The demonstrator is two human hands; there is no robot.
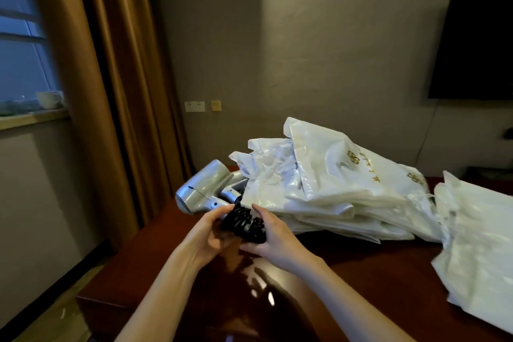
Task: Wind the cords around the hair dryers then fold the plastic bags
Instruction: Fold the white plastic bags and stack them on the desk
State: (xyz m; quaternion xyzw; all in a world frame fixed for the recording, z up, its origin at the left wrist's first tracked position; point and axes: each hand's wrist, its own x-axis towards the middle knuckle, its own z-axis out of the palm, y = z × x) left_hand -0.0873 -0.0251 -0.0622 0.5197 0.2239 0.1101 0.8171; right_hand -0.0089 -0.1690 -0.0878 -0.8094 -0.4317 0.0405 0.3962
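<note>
- Two hands meet near the table's [361, 272] left edge, both curled round one bundle.
- Silver hair dryer [200, 191] lies at the table's far left corner, partly tucked under the bags; likely rigid, fairly heavy and smooth, so best held by its handle.
- Left hand [211, 233] grips the coiled black cord [244, 223] from the left.
- Right hand [273, 239] grips the cord's right side; it looks springy and may uncoil if let go.
- White plastic bags [347, 186] are heaped along the far edge, more at the right edge; probably light, limp, slippery.
</note>
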